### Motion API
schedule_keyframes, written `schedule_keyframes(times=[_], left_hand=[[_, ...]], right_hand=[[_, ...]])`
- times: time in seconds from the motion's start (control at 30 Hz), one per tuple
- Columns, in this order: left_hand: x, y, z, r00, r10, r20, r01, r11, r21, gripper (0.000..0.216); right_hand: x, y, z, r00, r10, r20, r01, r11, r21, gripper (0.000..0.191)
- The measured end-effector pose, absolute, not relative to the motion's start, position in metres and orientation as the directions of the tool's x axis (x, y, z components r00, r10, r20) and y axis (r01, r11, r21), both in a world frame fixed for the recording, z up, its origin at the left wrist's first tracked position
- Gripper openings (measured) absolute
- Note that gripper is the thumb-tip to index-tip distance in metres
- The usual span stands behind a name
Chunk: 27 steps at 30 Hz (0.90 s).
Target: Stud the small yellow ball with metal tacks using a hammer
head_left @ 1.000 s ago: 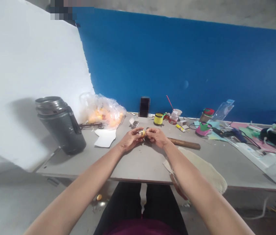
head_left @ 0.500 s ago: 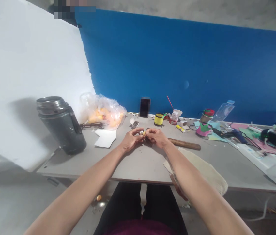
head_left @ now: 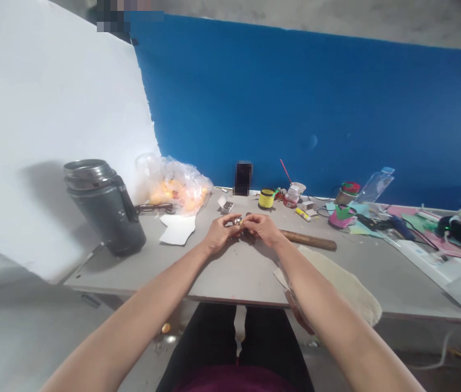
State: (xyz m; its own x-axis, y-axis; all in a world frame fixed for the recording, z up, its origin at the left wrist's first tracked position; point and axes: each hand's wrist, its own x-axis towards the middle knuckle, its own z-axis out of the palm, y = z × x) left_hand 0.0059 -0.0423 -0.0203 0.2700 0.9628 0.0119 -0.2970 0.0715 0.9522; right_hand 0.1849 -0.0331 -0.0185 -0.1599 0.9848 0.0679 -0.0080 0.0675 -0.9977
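Observation:
Close together over the middle of the grey table (head_left: 230, 272), both hands work at one small piece. My left hand (head_left: 219, 234) pinches a small shiny, gold-and-silver round object (head_left: 237, 221) between thumb and fingertips. From the other side the fingers of my right hand (head_left: 262, 228) are closed at the same object; whether they hold a separate small part is too small to tell. A hammer-like tool with a wooden handle (head_left: 310, 240) lies beneath and beside my right hand, its head mostly hidden behind the fingers.
A dark thermos (head_left: 105, 212) stands at the left, near a plastic bag of orange items (head_left: 177, 190) and white paper (head_left: 178, 228). Behind the hands are a small open box (head_left: 225, 204) and a yellow tin (head_left: 266, 198). A beige cloth (head_left: 340, 283) lies by my right forearm; a power strip (head_left: 430, 267) is farther right.
Both hands stay nearly in place around the small round object, with only slight finger movement. The whole view has shifted slightly.

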Motion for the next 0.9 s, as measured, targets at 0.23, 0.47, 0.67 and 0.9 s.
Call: schedule_keyframes(times=[0.23, 0.47, 0.67, 0.9], left_hand=[[0.0056, -0.0416, -0.0201, 0.266, 0.964, 0.019, -0.298, 0.063, 0.952, 0.074], [0.0053, -0.0403, -0.0238, 0.272, 0.962, 0.013, -0.328, 0.08, 0.941, 0.075], [0.005, -0.0399, -0.0244, 0.271, 0.962, -0.004, -0.344, 0.101, 0.934, 0.073], [0.0071, -0.0425, -0.0237, 0.257, 0.966, -0.005, -0.361, 0.101, 0.927, 0.067]], right_hand=[[0.1847, -0.0331, -0.0197, -0.154, 0.982, 0.107, 0.034, 0.113, -0.993, 0.028], [0.1844, -0.0343, -0.0185, -0.153, 0.981, 0.121, 0.054, 0.13, -0.99, 0.026], [0.1809, -0.0345, -0.0184, -0.126, 0.98, 0.153, 0.049, 0.16, -0.986, 0.021], [0.1809, -0.0325, -0.0174, -0.096, 0.981, 0.169, 0.048, 0.175, -0.983, 0.017]])
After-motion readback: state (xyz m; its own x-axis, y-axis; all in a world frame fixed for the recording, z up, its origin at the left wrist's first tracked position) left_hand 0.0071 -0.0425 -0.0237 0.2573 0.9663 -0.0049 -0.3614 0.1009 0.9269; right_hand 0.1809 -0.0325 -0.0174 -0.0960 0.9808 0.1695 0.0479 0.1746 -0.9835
